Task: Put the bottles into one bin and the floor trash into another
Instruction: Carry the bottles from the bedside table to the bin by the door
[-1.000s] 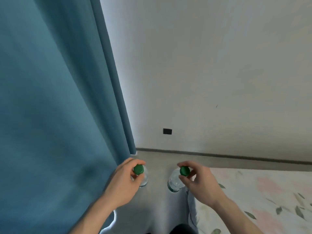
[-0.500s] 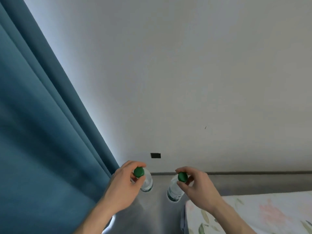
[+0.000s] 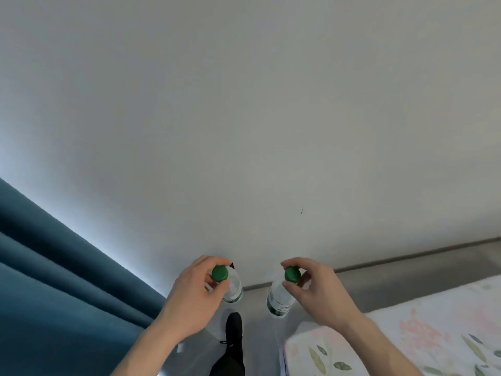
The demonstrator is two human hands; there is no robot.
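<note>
Most of the view is filled by a plain pale wall (image 3: 244, 118), with a blue curtain (image 3: 54, 294) hung at the lower left and a grey floor (image 3: 393, 283) met along a dark skirting line. At the lower right, a bed (image 3: 420, 335) covered with a flowered sheet is seen.

Two clear bottles are held up in front of the wall, well apart from each other. The left bottle (image 3: 233, 290) is pinched by its green cap (image 3: 220, 273) in the curled fingers and thumb of the left hand (image 3: 195, 297). The right bottle (image 3: 278, 299) is gripped in the same way at its green cap (image 3: 292, 274) by the right hand (image 3: 320, 291), and its green-banded label is shown below the fingers. Both bottles are hung upright above the floor.

Between the forearms, a black shoe (image 3: 234, 328) is seen on the floor.
</note>
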